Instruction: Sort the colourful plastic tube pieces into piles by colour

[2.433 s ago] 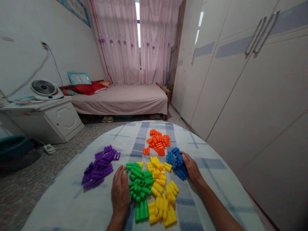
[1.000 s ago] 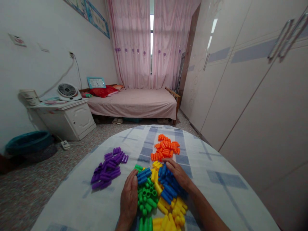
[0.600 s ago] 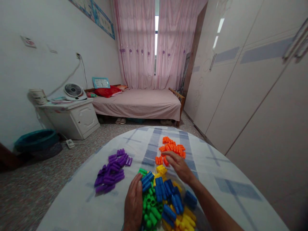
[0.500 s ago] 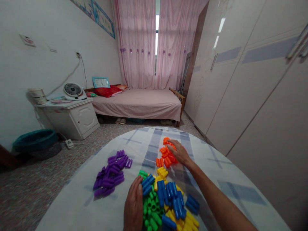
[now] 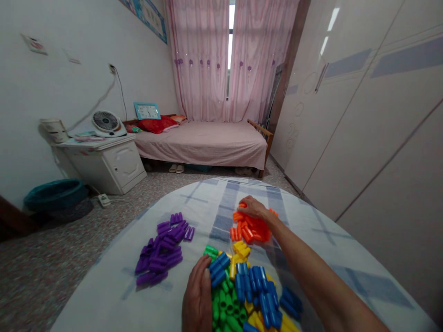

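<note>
My right hand reaches across the round table and lies curved over the far side of the orange pegs. Its fingers cup the pile without gripping any one piece. Close to me, my left hand rests flat with fingers together against the left edge of a mixed heap. In that heap blue pegs lie on top of green pegs and yellow pegs. A separate pile of purple pegs sits to the left, untouched.
The table wears a white cloth with blue checks. Beyond it stand a pink bed, a white cabinet with a fan, a teal basin on the floor, and wardrobes along the right.
My right hand swept the blue pegs onto the green and yellow heap, then reached forward over the orange pile. My left hand has stayed at the heap's left edge.
</note>
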`<state>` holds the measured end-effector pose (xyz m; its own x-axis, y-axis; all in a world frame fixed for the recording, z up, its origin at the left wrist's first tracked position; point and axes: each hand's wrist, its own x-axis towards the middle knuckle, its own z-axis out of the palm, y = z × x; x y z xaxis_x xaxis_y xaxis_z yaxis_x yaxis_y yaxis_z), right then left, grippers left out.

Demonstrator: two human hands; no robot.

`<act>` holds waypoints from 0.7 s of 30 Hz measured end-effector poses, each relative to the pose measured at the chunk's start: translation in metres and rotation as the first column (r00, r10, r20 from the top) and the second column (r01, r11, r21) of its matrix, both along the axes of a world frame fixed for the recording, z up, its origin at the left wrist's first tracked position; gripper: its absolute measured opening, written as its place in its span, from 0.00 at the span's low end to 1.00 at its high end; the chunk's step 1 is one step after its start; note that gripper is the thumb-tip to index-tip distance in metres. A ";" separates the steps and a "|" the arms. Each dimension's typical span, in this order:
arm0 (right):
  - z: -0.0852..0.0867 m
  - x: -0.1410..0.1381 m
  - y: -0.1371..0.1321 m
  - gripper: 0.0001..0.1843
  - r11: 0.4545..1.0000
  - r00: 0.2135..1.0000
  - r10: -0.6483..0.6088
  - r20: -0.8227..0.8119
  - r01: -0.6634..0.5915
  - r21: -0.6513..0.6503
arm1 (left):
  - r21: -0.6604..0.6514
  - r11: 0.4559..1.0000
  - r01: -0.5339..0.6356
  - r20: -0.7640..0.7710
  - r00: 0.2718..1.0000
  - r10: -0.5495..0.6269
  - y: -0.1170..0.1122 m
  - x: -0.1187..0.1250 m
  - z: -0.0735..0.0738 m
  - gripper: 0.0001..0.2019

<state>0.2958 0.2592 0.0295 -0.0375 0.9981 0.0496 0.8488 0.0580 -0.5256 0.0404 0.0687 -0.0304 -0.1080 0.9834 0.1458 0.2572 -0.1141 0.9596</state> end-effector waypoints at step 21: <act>0.032 0.013 -0.112 0.18 0.979 0.999 -0.030 -0.032 0.036 0.199 | 0.021 1.000 0.004 0.032 0.999 -0.005 0.001 0.001 -0.002 0.23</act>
<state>0.3087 0.1469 0.0617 -0.0007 0.9688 0.2480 0.8366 0.1365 -0.5305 0.0417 0.0701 -0.0326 -0.1085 0.9806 0.1632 0.2253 -0.1356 0.9648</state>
